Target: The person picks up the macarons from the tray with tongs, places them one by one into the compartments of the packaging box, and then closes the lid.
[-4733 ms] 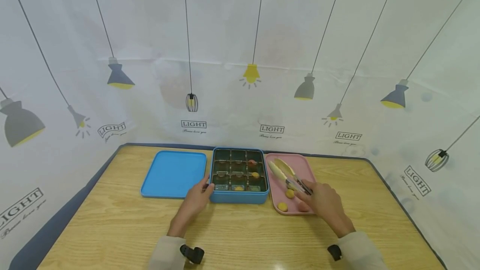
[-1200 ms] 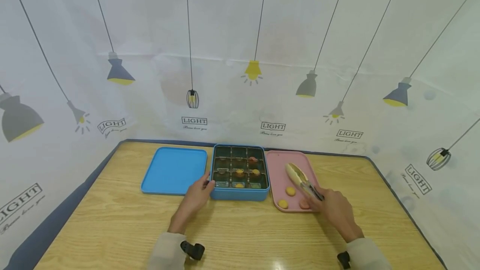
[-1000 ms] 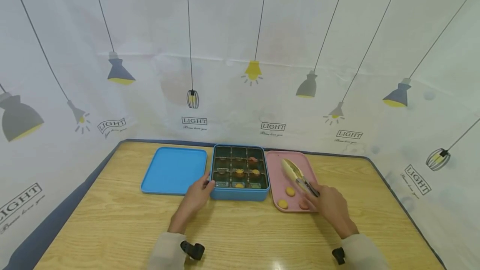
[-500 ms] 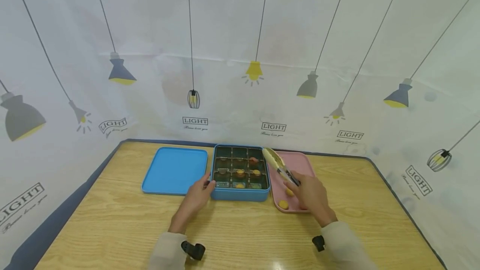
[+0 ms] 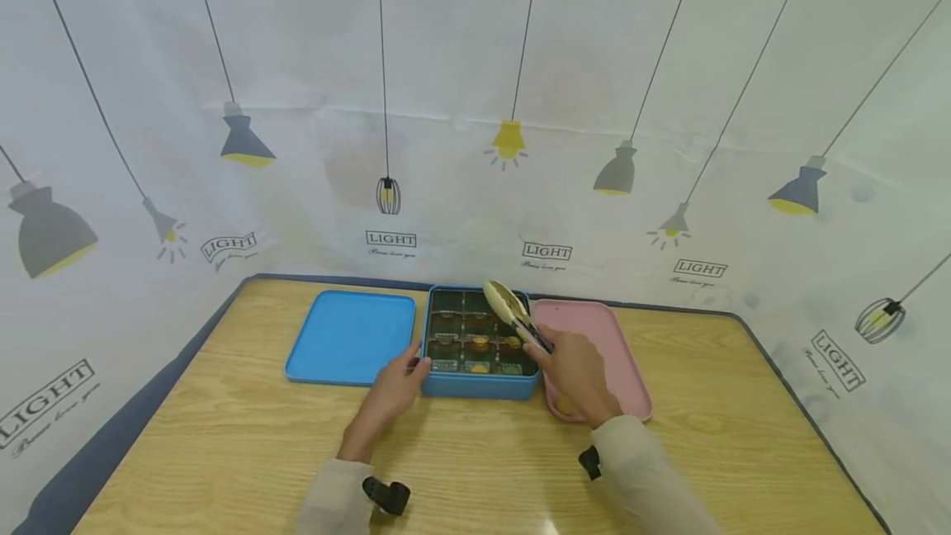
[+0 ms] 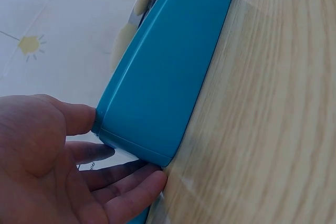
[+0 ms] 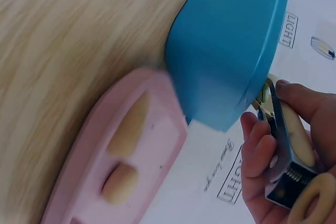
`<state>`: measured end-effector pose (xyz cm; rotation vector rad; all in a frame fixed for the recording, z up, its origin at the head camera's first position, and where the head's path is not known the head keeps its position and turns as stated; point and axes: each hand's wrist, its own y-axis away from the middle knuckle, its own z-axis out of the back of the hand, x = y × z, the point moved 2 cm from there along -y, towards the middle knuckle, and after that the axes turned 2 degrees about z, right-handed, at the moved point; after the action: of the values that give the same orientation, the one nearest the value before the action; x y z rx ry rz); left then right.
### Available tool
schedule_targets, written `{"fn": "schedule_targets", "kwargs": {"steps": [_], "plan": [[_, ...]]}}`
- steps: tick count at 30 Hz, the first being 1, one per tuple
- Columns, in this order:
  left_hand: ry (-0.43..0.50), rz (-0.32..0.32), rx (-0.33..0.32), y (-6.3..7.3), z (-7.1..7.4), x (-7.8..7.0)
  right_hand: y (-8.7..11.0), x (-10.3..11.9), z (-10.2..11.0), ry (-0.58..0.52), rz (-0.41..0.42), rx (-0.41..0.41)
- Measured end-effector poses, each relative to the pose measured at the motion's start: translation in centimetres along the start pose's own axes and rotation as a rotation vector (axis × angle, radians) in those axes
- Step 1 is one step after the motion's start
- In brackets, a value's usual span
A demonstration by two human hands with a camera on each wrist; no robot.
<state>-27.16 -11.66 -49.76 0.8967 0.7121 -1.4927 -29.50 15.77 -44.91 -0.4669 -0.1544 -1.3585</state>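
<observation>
My left hand [image 5: 395,382] grips the front left corner of a blue box [image 5: 479,386], thumb at its rim and fingers against the left side. Inside is a dark divided liner; yellow round macaron-like sweets [image 5: 480,368] sit in several compartments. My right hand [image 5: 570,366] holds metal tongs [image 5: 532,335] with cream tips over the back right of the box. The tips are close together; I cannot tell whether they hold a sweet. Two yellow sweets [image 7: 121,184] lie on the pink tray [image 5: 620,353], mostly hidden under my right hand in the head view.
A blue lid [image 5: 352,337] lies left of the box on the wooden table [image 5: 475,469]. The pink tray stands right beside the box. Behind the table hangs a white backdrop [image 5: 446,147] printed with lamps.
My right hand has brought the tongs leftward from over the tray to over the box. A yellow sweet now sits in the middle compartment, absent 4.7 s ago. My left hand has stayed.
</observation>
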Motion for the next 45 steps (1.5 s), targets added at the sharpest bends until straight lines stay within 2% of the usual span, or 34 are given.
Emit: {"fn": "schedule_targets", "kwargs": {"steps": [8, 12, 16, 27, 34, 45], "plan": [[-0.002, 0.007, 0.0, 0.0, 0.1, 0.0, -1.0, 1.0, -0.5, 0.027, 0.021, -0.035], [0.001, 0.011, -0.005, 0.1, 0.2, 0.1, -1.3, 1.3, -0.8, 0.042, 0.03, -0.015], [0.002, 0.006, -0.003, 0.0, 0.0, 0.2, -1.4, 1.5, -1.4, 0.056, 0.004, 0.008], [0.001, 0.019, 0.0, -0.1, -0.1, 0.1, -1.4, 1.4, -1.5, 0.075, 0.046, -0.005], [0.007, 0.02, -0.002, -0.1, -0.1, 0.1, -1.2, 1.4, -1.6, 0.051, 0.058, -0.011], [0.006, 0.021, 0.011, -0.1, -0.1, 0.3, 0.0, 0.7, -0.2, -0.002, 0.036, 0.001]]}}
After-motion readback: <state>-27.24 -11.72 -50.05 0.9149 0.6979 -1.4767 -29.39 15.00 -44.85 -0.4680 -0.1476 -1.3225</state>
